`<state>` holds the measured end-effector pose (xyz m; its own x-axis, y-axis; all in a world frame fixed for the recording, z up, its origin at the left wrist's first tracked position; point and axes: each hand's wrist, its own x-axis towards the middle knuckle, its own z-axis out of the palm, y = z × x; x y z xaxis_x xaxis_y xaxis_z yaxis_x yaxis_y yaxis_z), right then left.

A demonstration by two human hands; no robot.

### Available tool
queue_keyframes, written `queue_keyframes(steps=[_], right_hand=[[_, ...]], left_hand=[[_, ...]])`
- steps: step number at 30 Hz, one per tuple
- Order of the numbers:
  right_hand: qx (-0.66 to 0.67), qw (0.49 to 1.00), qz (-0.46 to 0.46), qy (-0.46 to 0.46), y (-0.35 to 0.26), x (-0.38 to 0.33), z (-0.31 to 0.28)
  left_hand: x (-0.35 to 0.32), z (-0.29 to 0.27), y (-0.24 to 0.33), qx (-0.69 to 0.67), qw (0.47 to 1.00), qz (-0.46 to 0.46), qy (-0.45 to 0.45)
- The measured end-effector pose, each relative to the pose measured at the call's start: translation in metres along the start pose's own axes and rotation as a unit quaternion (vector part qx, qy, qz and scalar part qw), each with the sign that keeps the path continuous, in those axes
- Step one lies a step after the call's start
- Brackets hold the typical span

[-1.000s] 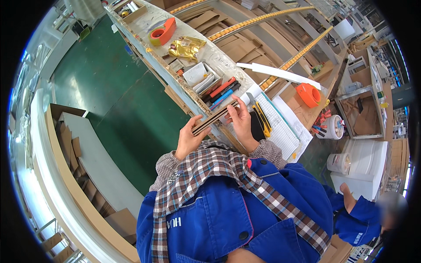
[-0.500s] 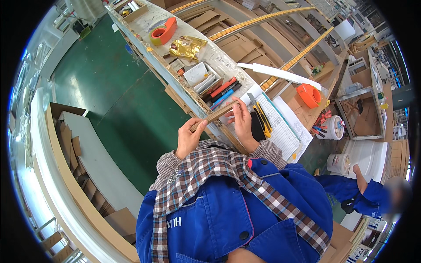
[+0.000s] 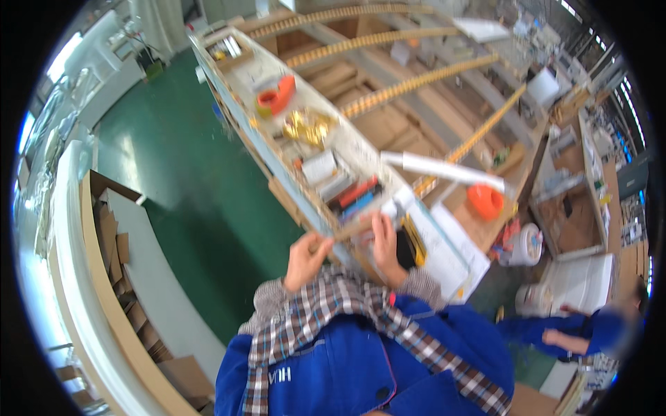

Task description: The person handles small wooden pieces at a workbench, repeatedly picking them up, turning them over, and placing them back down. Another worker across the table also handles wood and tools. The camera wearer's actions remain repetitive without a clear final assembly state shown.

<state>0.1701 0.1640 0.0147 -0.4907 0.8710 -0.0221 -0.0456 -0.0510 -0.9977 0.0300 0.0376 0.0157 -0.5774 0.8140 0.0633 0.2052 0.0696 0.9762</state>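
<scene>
A narrow brown strip, which looks like cardboard, spans my two hands in front of my chest, at the edge of the workbench [image 3: 385,170]. My left hand [image 3: 305,261] pinches one end of the strip [image 3: 352,229]. At its other end, my right hand [image 3: 384,244] has thumb and fingers closed on it. Right beside the right hand lie yellow utility knives [image 3: 415,243] and a lined paper sheet [image 3: 438,248]. Just beyond the strip are red, blue and black markers [image 3: 359,197] and a small white box with papers [image 3: 322,172]. Motion blurs the view slightly.
Farther along the bench are a gold foil packet [image 3: 310,127] and an orange tape dispenser [image 3: 279,96]. Another orange dispenser [image 3: 485,201] sits to the right. Yellow roller rails [image 3: 416,87] cross the frame behind. A co-worker [image 3: 579,340] stands at right. Cardboard scraps [image 3: 119,277] fill a bin at left.
The view has shifted, so the bench and my hands appear lower and a little farther right. Both hands still hold the strip. The co-worker's arm has come down.
</scene>
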Motion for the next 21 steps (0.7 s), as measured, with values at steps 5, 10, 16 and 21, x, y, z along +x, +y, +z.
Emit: queue_keyframes(steps=[5,10,16,21], right_hand=[[0.052,0.998,0.017,0.026,0.010,0.010,-0.005],[0.077,0.997,0.022,0.009,0.014,0.012,-0.007],[0.086,0.996,0.004,0.008,0.021,0.013,-0.007],[0.086,0.996,-0.004,0.011,0.018,0.010,-0.006]], left_hand=[[0.004,0.002,0.007,0.016,0.999,-0.023,-0.018],[0.001,0.003,0.002,0.018,1.000,-0.018,-0.015],[0.000,0.007,-0.017,-0.092,0.992,-0.080,0.010],[0.000,-0.009,-0.016,-0.056,0.984,-0.168,-0.024]])
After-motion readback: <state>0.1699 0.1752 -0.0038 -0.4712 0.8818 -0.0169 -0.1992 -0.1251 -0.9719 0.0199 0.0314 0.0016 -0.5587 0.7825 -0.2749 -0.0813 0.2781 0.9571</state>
